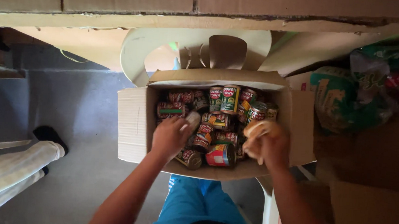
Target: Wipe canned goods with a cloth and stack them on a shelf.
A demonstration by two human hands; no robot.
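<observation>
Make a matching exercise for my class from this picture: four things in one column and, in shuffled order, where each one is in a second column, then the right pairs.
Things
1. left hand
2. right hand
3. cardboard box
4. green plastic bag

Places
A. on a pale plastic chair, full of tins
B. to the right of the box, by its side wall
C. inside the box, gripping a tin
D. over the box's right half, holding a pale cloth

Pairs: 1-C, 2-D, 3-A, 4-B

Glossy metal cans [220, 154] in a matt, rough cardboard box [132, 121]
</observation>
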